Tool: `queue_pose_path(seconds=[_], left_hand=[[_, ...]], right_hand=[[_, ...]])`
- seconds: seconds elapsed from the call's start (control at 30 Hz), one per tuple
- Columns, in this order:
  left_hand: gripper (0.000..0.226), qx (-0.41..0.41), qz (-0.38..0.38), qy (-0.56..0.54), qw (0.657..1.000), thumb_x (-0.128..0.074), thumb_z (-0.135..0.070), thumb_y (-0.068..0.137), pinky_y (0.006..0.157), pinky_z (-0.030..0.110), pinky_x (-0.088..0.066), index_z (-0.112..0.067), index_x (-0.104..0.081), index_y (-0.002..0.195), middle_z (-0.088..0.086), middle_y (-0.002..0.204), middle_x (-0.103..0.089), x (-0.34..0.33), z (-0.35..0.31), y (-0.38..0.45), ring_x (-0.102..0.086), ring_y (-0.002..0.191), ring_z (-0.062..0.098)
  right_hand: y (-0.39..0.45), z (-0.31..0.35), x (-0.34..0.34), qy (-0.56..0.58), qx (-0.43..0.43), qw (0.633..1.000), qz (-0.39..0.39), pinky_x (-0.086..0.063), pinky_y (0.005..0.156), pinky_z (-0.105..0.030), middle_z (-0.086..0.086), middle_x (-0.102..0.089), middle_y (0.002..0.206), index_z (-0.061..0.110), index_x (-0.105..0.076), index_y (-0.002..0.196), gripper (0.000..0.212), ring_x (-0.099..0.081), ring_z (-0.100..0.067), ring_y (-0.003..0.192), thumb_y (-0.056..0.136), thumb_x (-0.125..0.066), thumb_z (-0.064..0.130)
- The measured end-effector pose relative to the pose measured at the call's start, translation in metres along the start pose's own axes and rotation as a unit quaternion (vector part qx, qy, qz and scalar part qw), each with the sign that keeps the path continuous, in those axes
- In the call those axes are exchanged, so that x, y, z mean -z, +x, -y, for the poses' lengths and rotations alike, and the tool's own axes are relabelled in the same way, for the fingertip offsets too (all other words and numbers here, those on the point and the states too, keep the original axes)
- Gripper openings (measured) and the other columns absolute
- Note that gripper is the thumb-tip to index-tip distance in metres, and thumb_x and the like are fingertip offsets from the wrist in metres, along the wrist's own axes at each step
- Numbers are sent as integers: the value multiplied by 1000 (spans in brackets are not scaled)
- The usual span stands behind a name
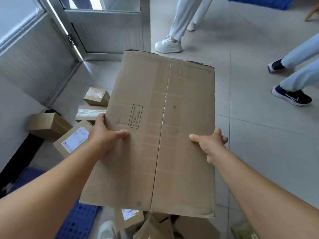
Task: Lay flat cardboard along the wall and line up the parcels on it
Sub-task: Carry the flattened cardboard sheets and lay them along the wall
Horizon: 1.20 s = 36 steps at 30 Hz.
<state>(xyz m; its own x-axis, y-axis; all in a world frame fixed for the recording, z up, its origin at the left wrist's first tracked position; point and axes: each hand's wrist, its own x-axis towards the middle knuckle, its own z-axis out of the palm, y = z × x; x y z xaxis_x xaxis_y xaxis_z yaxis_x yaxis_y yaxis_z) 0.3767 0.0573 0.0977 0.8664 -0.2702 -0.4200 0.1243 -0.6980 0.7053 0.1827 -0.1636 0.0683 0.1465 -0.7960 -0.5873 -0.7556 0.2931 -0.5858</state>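
Flat cardboard (pixel 160 135) held above floor; left grip (pixel 105 133) and right grip (pixel 210 144) clamp its side edges; parcels (pixel 72 138) loose by wall

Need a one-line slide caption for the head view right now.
Both hands, left hand and right hand, grip a flattened cardboard sheet above the floor, parcels scattered beside the wall.

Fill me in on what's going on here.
A person holds a flattened cardboard sheet above the floor, left hand on its left edge, right hand on its right edge. It is not laid down yet. Several parcels lie scattered by the wall on the left, not lined up. Two other people's legs stand nearby.
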Motion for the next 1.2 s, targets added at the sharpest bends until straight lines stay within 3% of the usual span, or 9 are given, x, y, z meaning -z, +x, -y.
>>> queue_pose_path(seconds=[0.17, 0.33, 0.47, 0.7, 0.8, 0.93, 1.03, 1.2], left_hand=[[82, 21, -47, -46, 998, -84, -24, 69, 92, 35, -45, -30, -36, 135, -8, 114, -52, 55, 25, -43, -52, 99, 18], [70, 41, -99, -49, 993, -85, -27, 67, 89, 37, -48, -29, -43, 122, -7, 109, -60, 123, 78, -75, -59, 100, 19], [63, 60, -133, -68, 987, -85, -26, 67, 87, 35, -47, -33, -42, 112, -12, 102, -61, 182, 130, -104, -61, 97, 17], [92, 119, -182, -86, 972, -84, -32, 68, 101, 36, -41, -24, -30, 143, -4, 132, -56, 277, 230, -160, -55, 118, 19], [97, 149, -203, -88, 964, -85, -37, 65, 104, 41, -41, -24, -29, 144, -2, 136, -54, 310, 269, -185, -53, 121, 21], [86, 178, -230, -104, 951, -84, -31, 67, 101, 35, -41, -22, -36, 138, 0, 134, -55, 341, 313, -212, -55, 119, 21], [83, 201, -246, -122, 940, -83, -26, 69, 97, 32, -41, -21, -37, 138, 0, 132, -56, 352, 338, -230, -55, 117, 21], [89, 252, -264, -178, 914, -83, -27, 68, 99, 39, -44, -23, -32, 142, 1, 130, -57, 353, 376, -247, -57, 114, 24]], right_hand=[[-47, 26, -16, -32, 59, 997, 31, -44, 85, -37, -6, -27, 124, 21, -35, 129, 78, -42, -32, 114, 67, -81, 36], [-107, 36, -62, -53, 115, 990, 63, -42, 99, -42, -6, -28, 131, 24, -36, 133, 84, -39, -32, 120, 64, -82, 37], [-164, 35, -111, -61, 157, 981, 96, -39, 102, -38, -5, -25, 136, 23, -35, 136, 87, -37, -32, 122, 65, -82, 36], [-273, 28, -194, -79, 200, 965, 150, -43, 93, -34, -5, -35, 132, 25, -40, 129, 79, -46, -28, 110, 64, -84, 33], [-314, 22, -228, -105, 201, 959, 171, -43, 93, -36, -5, -35, 128, 26, -41, 127, 74, -45, -26, 105, 66, -83, 32], [-359, 14, -269, -145, 207, 949, 190, -41, 102, -50, -5, -31, 130, 27, -40, 125, 75, -39, -33, 122, 64, -83, 34], [-383, 9, -292, -176, 225, 936, 205, -38, 103, -45, -5, -29, 136, 24, -40, 128, 71, -34, -32, 125, 70, -80, 32], [-401, 6, -328, -224, 249, 916, 220, -41, 101, -39, -6, -32, 129, 21, -43, 125, 67, -37, -30, 121, 70, -79, 33]])
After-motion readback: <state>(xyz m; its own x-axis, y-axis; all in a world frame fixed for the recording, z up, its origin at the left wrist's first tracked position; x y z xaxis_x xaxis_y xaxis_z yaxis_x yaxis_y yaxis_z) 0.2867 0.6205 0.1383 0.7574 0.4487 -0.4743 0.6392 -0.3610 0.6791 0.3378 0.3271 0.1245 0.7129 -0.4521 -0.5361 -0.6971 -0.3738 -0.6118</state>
